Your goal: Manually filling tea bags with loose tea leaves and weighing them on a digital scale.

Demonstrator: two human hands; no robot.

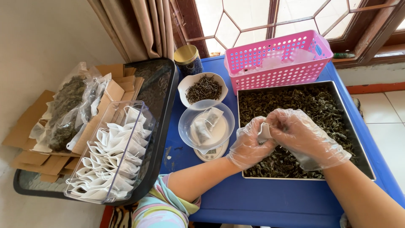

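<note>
Both my hands wear clear plastic gloves and meet above a metal tray [337, 95] filled with dark dried leaves. My left hand [249, 143] holds a small white filter bag [265, 132] by its side. My right hand [306, 137] closes on the same bag from the right, fingers bunched at its top. Left of the hands, a clear bowl [185, 122] stands on a small white scale [211, 153] and holds two filled bags.
A white bowl of dark sticks [203, 88] and a gold-lidded jar [187, 59] stand behind the scale. A pink basket [276, 61] sits at the back of the blue table [270, 198]. At left, a clear box of empty bags [112, 156], cardboard and leaf packets lie on a black tray.
</note>
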